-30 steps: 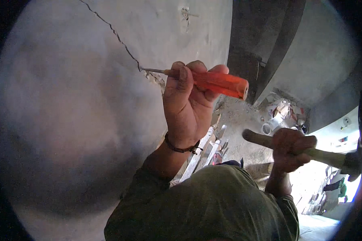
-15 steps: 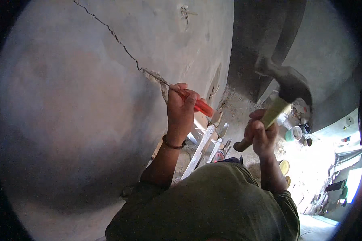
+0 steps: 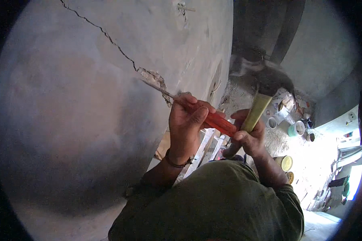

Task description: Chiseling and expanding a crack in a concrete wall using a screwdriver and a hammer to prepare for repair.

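Observation:
A screwdriver (image 3: pixel 219 122) with a red handle is gripped in my left hand (image 3: pixel 185 122). Its shaft slants up and left to the lower edge of a chipped patch (image 3: pixel 152 75) in the plastered wall (image 3: pixel 68 104); whether the tip touches is hard to tell. From that patch a dark crack (image 3: pixel 105 34) runs to the upper left. My right hand (image 3: pixel 251 140) is closed round the yellow handle of a claw hammer (image 3: pixel 258 110), its head raised and blurred. The screwdriver's butt end lies right by my right thumb, and I cannot tell if they touch.
Below my hands are white-stained wooden slats (image 3: pixel 201 150). On the littered floor to the right stand a pale green bucket (image 3: pixel 297 129), a yellow bucket (image 3: pixel 285 163) and smaller containers. A peg-like piece (image 3: pixel 187 8) sticks out of the wall higher up.
The screwdriver has shifted, its butt end now further right and lower, its tip off the chipped patch's middle. My right hand and the hammer have come left, close to the screwdriver's handle.

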The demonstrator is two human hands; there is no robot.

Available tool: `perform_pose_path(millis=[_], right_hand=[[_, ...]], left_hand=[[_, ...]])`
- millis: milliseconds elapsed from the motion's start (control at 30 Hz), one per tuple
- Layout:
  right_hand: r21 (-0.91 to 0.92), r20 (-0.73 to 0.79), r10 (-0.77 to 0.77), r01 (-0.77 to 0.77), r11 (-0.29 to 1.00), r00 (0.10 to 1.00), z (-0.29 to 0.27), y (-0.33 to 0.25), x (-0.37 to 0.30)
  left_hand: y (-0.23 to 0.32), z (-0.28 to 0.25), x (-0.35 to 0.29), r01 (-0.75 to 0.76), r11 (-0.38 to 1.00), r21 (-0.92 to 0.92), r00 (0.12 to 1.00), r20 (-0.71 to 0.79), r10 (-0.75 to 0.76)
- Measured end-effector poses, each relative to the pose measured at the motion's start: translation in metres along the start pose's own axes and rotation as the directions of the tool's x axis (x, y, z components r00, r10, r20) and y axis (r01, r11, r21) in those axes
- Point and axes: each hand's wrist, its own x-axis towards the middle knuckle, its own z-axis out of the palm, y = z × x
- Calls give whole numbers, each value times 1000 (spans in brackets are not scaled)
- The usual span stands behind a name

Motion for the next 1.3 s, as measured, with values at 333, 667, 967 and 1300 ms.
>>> perform_pose_path(millis=[333,667,967,1300], right_hand=[[-8,-51,38,-38,999,998,18,-20,13],[30,-58,-56,58,998,997,25,-36,22],[-222,-33,-405,388,894,914,-22,16,-27],[-481,27,-353,322,815,935,-18,7,-53]], left_hand=[[10,-1,10,-12,1000,-9,1000,12,12],[12,-3,19,-23,989,-149,990,131,43],[35,19,17,-67,906,-417,979,147,140],[32,18,22,-50,889,-455,975,171,142]])
